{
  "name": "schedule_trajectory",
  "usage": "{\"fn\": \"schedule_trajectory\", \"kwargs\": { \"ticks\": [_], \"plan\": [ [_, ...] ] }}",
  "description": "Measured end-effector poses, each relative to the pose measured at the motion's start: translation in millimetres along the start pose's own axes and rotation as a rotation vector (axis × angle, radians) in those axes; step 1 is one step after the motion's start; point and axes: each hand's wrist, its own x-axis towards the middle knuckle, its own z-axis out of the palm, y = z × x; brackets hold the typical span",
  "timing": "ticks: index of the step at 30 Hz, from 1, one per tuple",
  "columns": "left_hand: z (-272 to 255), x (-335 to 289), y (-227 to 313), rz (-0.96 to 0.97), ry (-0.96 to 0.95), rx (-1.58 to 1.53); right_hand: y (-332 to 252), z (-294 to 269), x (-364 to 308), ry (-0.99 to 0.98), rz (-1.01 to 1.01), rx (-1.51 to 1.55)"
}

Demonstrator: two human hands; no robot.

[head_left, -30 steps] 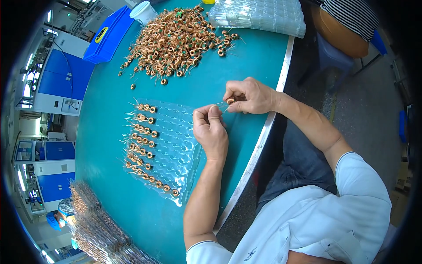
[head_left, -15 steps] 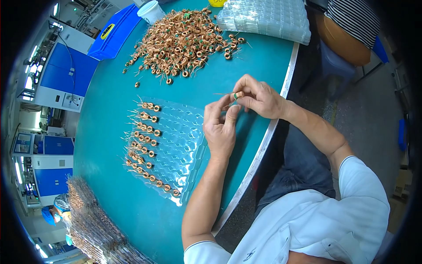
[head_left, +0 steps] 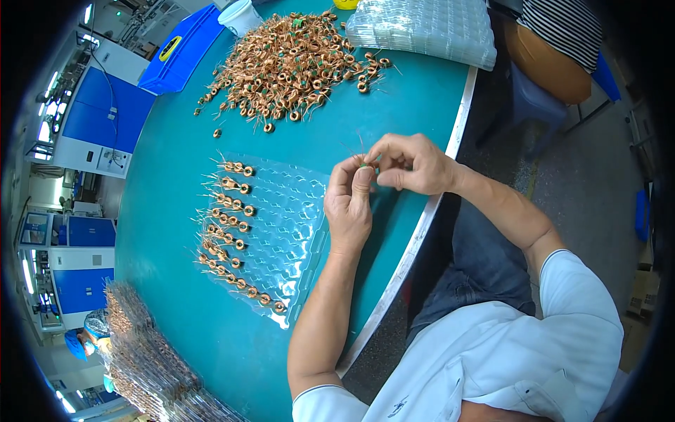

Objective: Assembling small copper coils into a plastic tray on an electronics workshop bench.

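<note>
Head view, 1 moment. Both hands meet above the teal desk (head_left: 176, 211), near its metal-edged right rim.

Left hand (head_left: 349, 204): fingers curled upward, thumb and forefinger pinched narrow on a small copper coil (head_left: 363, 163) with a green spot. Right hand (head_left: 411, 165): comes in from the right, fingertips closed onto the same coil from the other side. So the coil is held between the 2 hands, at the fingertips, clear of the desk surface. Thin wire leads stick up and to the left from it (too fine to say how many).

Key relation: the clear blister tray (head_left: 281, 232) lies just left of and below the left hand, its long axis running from upper left to lower right. The left hand is the nearer one; its wrist sits over the tray's right edge. The right hand is further off, on the far side of the coil.

Tray contents: only the left column of pockets holds coils, leads pointing left; the pockets toward the hands look bare.

Further up the desk: loose heap of copper coils (head_left: 288, 63), well apart from the hands. A stack of clear trays (head_left: 422, 28) at top right, a white cup (head_left: 240, 15) and a blue bin (head_left: 179, 49) at top left. More stacked trays (head_left: 151, 366) at lower left.
</note>
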Motion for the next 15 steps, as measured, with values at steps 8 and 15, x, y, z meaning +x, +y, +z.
{"fn": "schedule_trajectory", "kwargs": {
  "ticks": [8,15],
  "plan": [
    [1,-2,6,-0.054,-0.052,0.142,5,-10,15,0.070,0.081,0.242],
    [0,-2,-1,-0.077,-0.056,0.182,2,-17,23,0.002,0.099,0.143]
  ]
}}
